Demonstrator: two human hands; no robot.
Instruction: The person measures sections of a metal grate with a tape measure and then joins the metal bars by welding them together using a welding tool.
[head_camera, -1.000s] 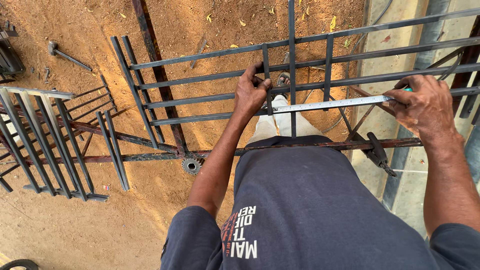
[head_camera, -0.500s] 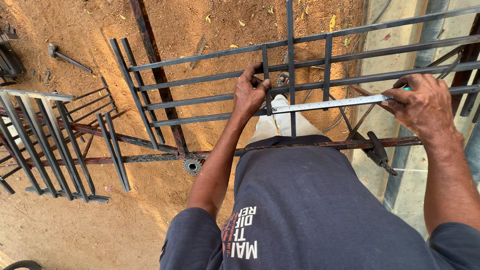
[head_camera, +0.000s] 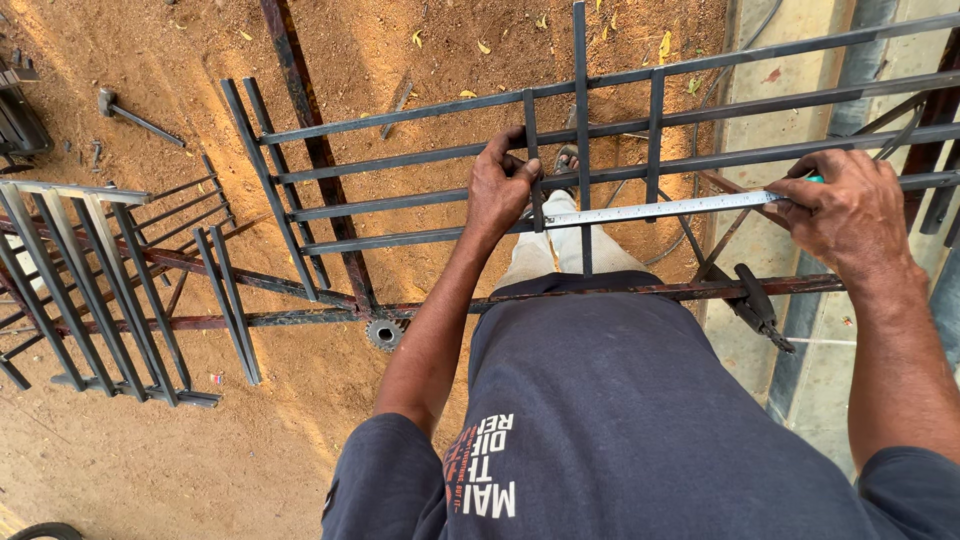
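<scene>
Left hand (head_camera: 503, 190) and right hand (head_camera: 850, 215) pinch a tape (head_camera: 660, 209) taut between them across the grille (head_camera: 420, 190).

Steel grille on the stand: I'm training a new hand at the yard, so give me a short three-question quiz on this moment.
1. True or false: the measuring tape lies stretched between both hands across the grille.
2. Which hand pins the tape's end at a short upright bar? A) left hand B) right hand C) neither
3. What tool lies on the dirt at upper left?

Key
1. True.
2. A; the right hand holds the tape's far end.
3. A hammer.
</scene>
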